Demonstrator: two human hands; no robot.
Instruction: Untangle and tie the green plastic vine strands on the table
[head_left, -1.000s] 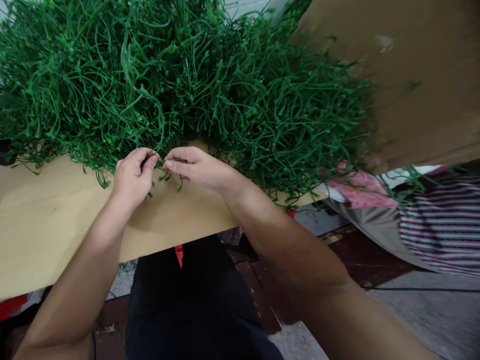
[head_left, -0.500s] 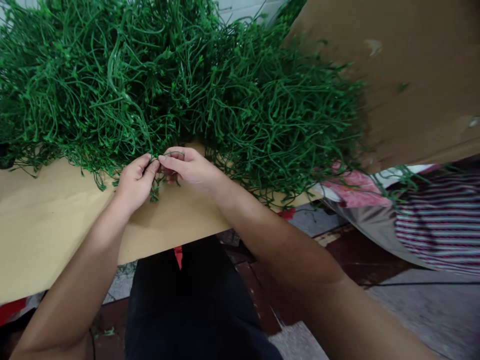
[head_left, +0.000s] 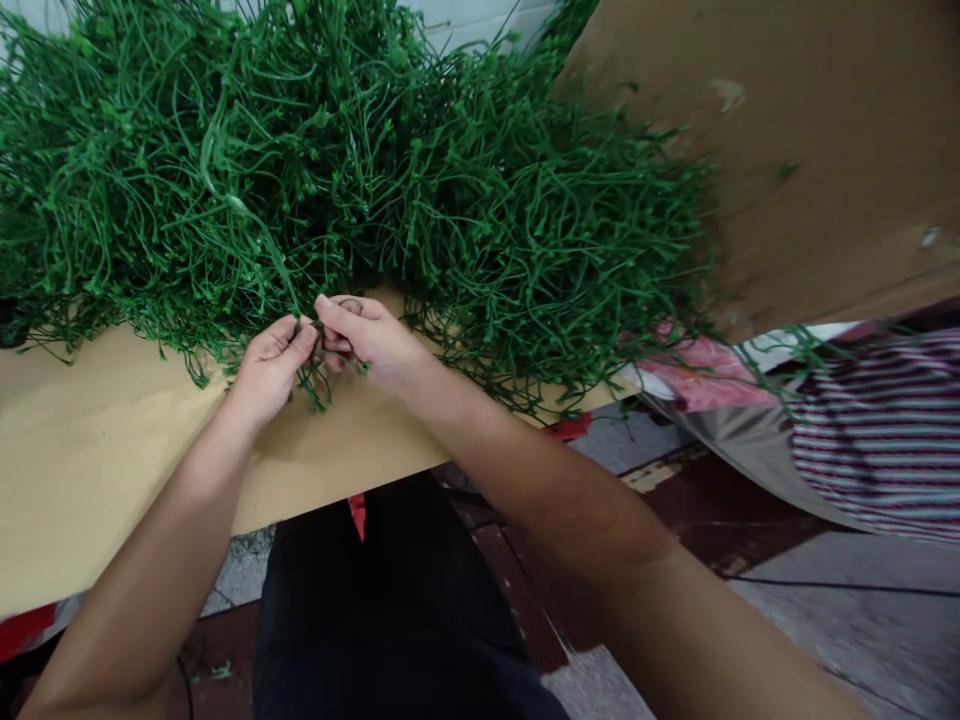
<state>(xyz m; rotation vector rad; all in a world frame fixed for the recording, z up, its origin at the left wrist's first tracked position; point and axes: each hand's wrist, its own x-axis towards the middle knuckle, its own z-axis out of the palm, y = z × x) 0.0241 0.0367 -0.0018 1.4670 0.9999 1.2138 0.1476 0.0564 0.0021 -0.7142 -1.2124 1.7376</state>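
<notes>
A big heap of thin green plastic-looking plant stems (head_left: 450, 190) with small budded tips fills the far side of the tan tabletop (head_left: 82, 430). At the heap's front edge, my left hand (head_left: 270, 365) pinches a green stem (head_left: 309, 385) between thumb and forefinger, and its tips dangle below the fingers. Close beside it, almost touching, my right hand (head_left: 367, 335) is closed with thumb against forefinger on a stem too. Its other fingers curl underneath. Whether both hands grip the same stem cannot be made out.
A large brown cardboard sheet (head_left: 795, 150) leans at the right of the heap. Below it lie pink-and-white cloth (head_left: 709, 375) and striped fabric (head_left: 885, 430). My dark-clothed legs (head_left: 382, 610) are under the table edge, near a red strip (head_left: 358, 517).
My right thumb has lifted slightly, and the stem tips under my left hand have shifted a little to the right. The view has moved slightly; both hands stay at the same place.
</notes>
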